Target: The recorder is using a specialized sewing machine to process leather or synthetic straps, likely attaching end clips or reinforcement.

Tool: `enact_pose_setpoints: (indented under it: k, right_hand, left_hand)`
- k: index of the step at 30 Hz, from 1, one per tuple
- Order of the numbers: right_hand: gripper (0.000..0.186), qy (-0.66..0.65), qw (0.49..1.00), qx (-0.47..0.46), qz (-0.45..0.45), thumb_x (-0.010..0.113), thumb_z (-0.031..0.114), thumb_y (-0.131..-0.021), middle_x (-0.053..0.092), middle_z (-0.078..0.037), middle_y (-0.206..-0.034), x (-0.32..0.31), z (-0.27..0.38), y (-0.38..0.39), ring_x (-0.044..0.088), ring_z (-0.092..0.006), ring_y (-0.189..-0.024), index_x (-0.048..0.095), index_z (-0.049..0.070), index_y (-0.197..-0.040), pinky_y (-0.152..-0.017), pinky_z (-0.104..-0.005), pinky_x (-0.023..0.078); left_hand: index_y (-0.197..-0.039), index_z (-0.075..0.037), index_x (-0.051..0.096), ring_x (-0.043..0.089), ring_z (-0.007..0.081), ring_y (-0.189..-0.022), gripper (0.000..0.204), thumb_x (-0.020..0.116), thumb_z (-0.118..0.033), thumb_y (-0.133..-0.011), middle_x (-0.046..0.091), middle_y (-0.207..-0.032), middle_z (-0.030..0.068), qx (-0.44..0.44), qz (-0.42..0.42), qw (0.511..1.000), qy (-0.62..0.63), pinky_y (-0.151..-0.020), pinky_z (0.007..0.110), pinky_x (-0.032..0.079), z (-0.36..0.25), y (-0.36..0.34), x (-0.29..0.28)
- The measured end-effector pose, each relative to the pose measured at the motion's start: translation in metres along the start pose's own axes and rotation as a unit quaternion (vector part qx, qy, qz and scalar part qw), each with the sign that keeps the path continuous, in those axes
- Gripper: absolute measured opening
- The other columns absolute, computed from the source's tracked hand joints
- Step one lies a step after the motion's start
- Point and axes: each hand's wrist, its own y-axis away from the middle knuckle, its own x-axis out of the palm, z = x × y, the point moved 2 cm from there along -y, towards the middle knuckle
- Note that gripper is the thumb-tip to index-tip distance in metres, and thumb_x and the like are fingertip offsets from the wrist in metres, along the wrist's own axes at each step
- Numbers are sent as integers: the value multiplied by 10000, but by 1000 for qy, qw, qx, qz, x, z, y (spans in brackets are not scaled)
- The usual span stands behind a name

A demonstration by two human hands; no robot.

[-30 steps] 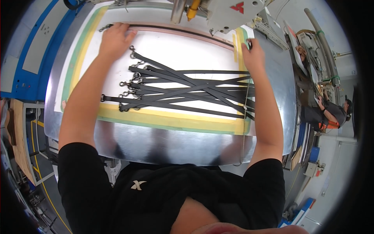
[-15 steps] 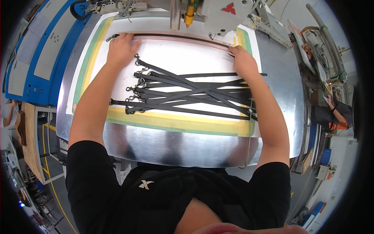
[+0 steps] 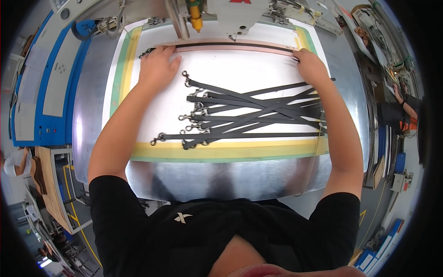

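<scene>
While both hands press flat, left hand (image 3: 158,69) and right hand (image 3: 311,67) on the ends of the long dark strap (image 3: 230,45) under the sewing head (image 3: 240,16), best keep it straight.

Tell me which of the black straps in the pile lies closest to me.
The lowest black strap, running almost straight just above the yellow band, with its metal clasp at the left. The other straps cross each other farther up the white board.
</scene>
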Motion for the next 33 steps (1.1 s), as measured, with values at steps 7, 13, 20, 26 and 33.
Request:
enact_pose_setpoints:
  k: [7, 13, 20, 26, 33]
  right_hand:
    - [315, 12, 1000, 16, -16, 592, 95, -936, 704, -182, -1184, 24, -20, -12, 668, -398, -1119, 741, 99, -1214, -979, -498, 531]
    - [332, -8, 996, 57, -69, 594, 82, -925, 704, -193, -1208, 45, -12, -18, 667, -402, -1125, 741, 77, -1222, -992, -501, 523]
    - [310, -34, 998, -11, -52, 579, 58, -920, 703, -173, -1152, 53, 126, -46, 680, -377, -1128, 755, 85, -1174, -983, -496, 536]
    - [213, -17, 993, -109, -39, 576, 60, -924, 716, -156, -1082, 48, 215, -66, 721, -360, -1029, 748, 6, -1036, -898, -442, 590]
    - [203, -22, 991, -121, -60, 580, 45, -910, 710, -167, -1053, 54, 215, -57, 744, -347, -926, 712, -32, -1044, -774, -421, 618]
  left_hand:
    - [-1315, -44, 681, 638, 361, -1196, 423, 650, -291, -973, 683, -1291, 167, 29, 10, 999, -32, -1034, 476, 480, 44, 6, 2]
    - [-1334, -39, 665, 637, 380, -1181, 429, 671, -256, -964, 679, -1275, 189, 99, 9, 994, 37, -1025, 456, 502, 38, 0, 24]
    - [-1403, -88, 604, 600, 334, -1299, 482, 654, -323, -986, 608, -1459, 167, 163, 51, 985, 35, -1092, 456, 456, 29, -8, 42]
    - [-1463, -121, 578, 545, 383, -1365, 592, 677, -435, -971, 546, -1521, 200, 154, 76, 983, 61, -1138, 494, 413, 9, -16, 44]
    - [-1493, -55, 552, 454, 385, -1451, 735, 654, -558, -968, 505, -1563, 211, 154, 44, 987, 4, -1174, 528, 356, -11, -23, 56]
